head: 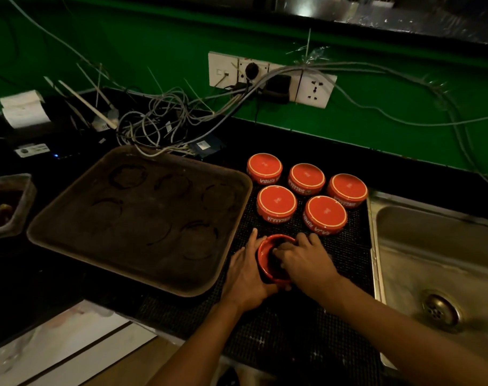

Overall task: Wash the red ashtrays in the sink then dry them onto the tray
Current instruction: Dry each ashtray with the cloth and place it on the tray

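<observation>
Ashtrays are the job here, and one red ashtray [267, 263] sits right way up on the black mesh mat [345, 263], between the tray [142, 215] and the sink [421, 246]. My left hand [245, 277] curls round its outer wall and holds it steady, thumb side up by the rim; my right hand [306, 260] has its fingers bent down into the bowl. Whether they pinch a cloth I cannot tell, it is too dark in there. I judge this is the drying step. To do it well, keep the left grip firm so the bowl does not skate on the mesh, sweep right round the inside wall and the floor, then lift it clear and set it on the tray, which bears dark ring marks and holds none yet. Five more ashtrays [325, 214] stand upside down on the mat just beyond, in two rows, apart from each other. They are round, glossy, orange-red with a pale ring near the base edge and white lettering on the sides, so likely slippery if damp
</observation>
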